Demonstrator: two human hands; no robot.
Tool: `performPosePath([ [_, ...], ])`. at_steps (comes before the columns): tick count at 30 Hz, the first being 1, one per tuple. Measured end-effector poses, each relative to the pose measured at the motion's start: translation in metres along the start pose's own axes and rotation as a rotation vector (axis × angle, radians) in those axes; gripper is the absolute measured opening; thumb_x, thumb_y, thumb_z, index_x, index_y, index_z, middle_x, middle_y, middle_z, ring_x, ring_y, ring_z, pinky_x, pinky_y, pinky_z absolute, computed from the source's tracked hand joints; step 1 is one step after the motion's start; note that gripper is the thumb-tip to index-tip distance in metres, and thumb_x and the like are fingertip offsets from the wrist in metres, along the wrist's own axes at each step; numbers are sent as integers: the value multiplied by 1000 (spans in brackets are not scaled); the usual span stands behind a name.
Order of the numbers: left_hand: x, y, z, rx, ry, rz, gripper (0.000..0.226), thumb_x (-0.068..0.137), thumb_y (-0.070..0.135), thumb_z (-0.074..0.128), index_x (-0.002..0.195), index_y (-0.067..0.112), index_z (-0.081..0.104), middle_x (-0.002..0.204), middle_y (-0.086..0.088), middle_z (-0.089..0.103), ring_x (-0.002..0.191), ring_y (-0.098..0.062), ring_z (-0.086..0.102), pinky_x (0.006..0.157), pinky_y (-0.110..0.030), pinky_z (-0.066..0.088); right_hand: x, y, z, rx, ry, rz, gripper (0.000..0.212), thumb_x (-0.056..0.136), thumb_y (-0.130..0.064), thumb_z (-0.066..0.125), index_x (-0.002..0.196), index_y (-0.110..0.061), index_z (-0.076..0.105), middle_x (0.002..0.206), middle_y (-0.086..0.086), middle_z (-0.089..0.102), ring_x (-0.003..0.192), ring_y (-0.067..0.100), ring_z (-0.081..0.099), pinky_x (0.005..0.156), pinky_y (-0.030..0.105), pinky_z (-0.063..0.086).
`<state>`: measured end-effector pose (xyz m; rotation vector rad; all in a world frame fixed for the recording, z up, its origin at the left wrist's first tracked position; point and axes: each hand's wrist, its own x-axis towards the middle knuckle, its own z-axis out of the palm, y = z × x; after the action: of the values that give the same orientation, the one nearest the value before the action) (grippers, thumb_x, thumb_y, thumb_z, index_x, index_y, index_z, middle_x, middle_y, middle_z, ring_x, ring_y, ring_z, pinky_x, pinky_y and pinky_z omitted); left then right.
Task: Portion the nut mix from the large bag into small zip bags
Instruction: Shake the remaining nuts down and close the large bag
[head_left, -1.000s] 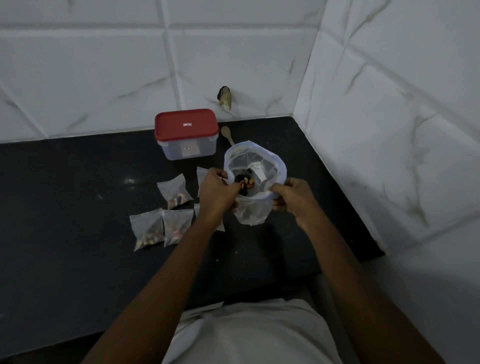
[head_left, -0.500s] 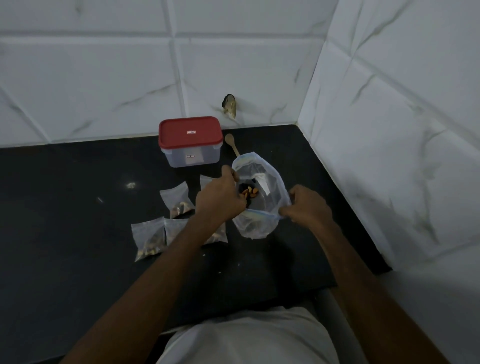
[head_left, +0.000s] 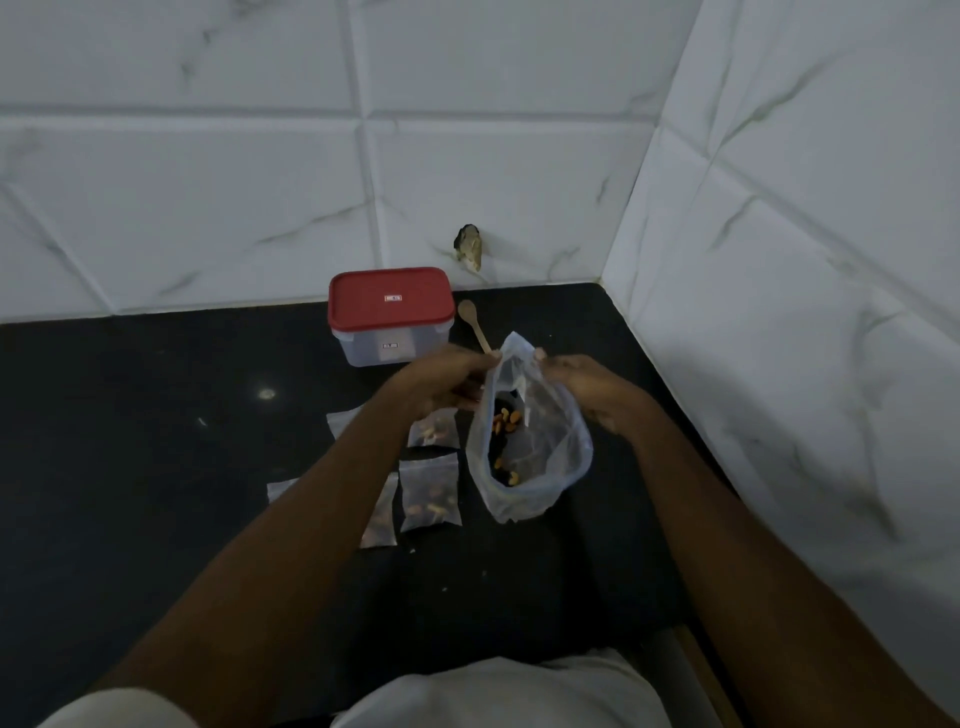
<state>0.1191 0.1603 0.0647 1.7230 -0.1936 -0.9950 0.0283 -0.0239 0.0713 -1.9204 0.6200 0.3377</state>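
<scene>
**Both hands pinching the large bag's mouth**

From my feed, the left hand (head_left: 447, 379) and the right hand (head_left: 587, 387) each pinch the top edge of the large bag (head_left: 540, 457) between thumb and fingertips. They hold its mouth upright, and its bottom rests on the black counter (head_left: 156, 441). The bag is clear plastic and mostly slack. A small amount of nut mix (head_left: 505, 422) shows inside, orange and dark pieces low against its left wall.

Left of it I count 5 small zip bags (head_left: 430, 493) lying flat on the counter. 2 are in full view with nuts inside. 1 is half covered by the left forearm (head_left: 332, 493) and also shows nuts. Of the other 2 only corners show, so I cannot tell their contents.

Behind them, against the tiled wall (head_left: 208, 182), stands a translucent container (head_left: 387, 345) with a red lid (head_left: 389, 299) shut on it. I cannot make out its contents. A wooden spoon (head_left: 474, 323) lies just beside it on the right.
</scene>
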Motion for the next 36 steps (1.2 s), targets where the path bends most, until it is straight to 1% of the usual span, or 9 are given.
performPosePath([
  [3, 1, 1, -8, -56, -44, 28, 42, 92, 38, 62, 119, 5, 64, 99, -11, 65, 90, -23, 63, 73, -32, 56, 10, -16, -3, 34, 59, 114, 54, 99, -60, 35, 90, -16, 65, 85, 6, 68, 82, 20, 65, 67, 32, 49],
  [6, 1, 4, -13, -59, -68, 42, 45, 92, 42, 61, 115, 3, 65, 89, -7, 63, 80, -19, 61, 65, -27, 56, 19, -17, -3, -70, 72, 90, 36, 101, -41, 47, 84, -12, 59, 91, 6, 64, 72, 15, 60, 70, 27, 50],
  [12, 4, 18, -7, 15, -118, -87, 37, 96, 32, 57, 120, 4, 62, 107, -17, 71, 88, -25, 72, 72, -34, 61, 21, -7, -12, 4, 52, -92, 28, 95, -43, 58, 107, -18, 60, 105, 9, 64, 98, 23, 63, 87, 38, 54],
  [16, 4, 17, -1, 88, -136, -82, 37, 97, 35, 56, 121, 7, 62, 115, -17, 67, 96, -28, 69, 71, -35, 59, 16, -7, -14, -17, -17, -120, 28, 98, -43, 54, 97, -18, 65, 94, 8, 66, 88, 22, 64, 79, 35, 55],
  [21, 5, 15, 2, 126, -105, -70, 38, 97, 36, 55, 119, 6, 61, 102, -13, 67, 86, -22, 67, 67, -32, 56, 12, -13, -18, -5, -54, -12, 35, 95, -47, 55, 90, -15, 68, 87, 9, 68, 83, 22, 66, 68, 32, 53],
  [25, 5, 14, 0, 174, -89, -44, 43, 94, 41, 59, 118, 7, 64, 88, -4, 63, 78, -15, 60, 65, -29, 50, 15, -11, -23, -18, -94, 31, 44, 91, -51, 60, 99, -10, 71, 99, 15, 71, 94, 28, 68, 82, 40, 56],
  [28, 8, 14, -2, 70, -119, -60, 46, 90, 41, 63, 120, 6, 64, 96, -6, 67, 81, -16, 64, 66, -30, 52, 17, -7, -29, 27, -150, 22, 49, 88, -50, 64, 111, -7, 71, 107, 16, 72, 103, 32, 68, 98, 47, 52],
  [32, 8, 10, 0, -60, -180, -60, 43, 94, 34, 60, 127, 6, 61, 109, -10, 70, 92, -20, 69, 73, -32, 55, 16, -5, -31, 149, -216, -43, 27, 93, -30, 62, 105, -6, 66, 99, 13, 69, 90, 25, 66, 89, 41, 55],
  [36, 5, 8, 3, -122, -224, -75, 45, 94, 30, 60, 129, 2, 57, 102, -10, 68, 89, -21, 69, 76, -34, 56, 17, -4, -30, 217, -258, -103, 15, 93, -25, 63, 99, -11, 64, 98, 10, 67, 86, 22, 65, 80, 35, 57],
])
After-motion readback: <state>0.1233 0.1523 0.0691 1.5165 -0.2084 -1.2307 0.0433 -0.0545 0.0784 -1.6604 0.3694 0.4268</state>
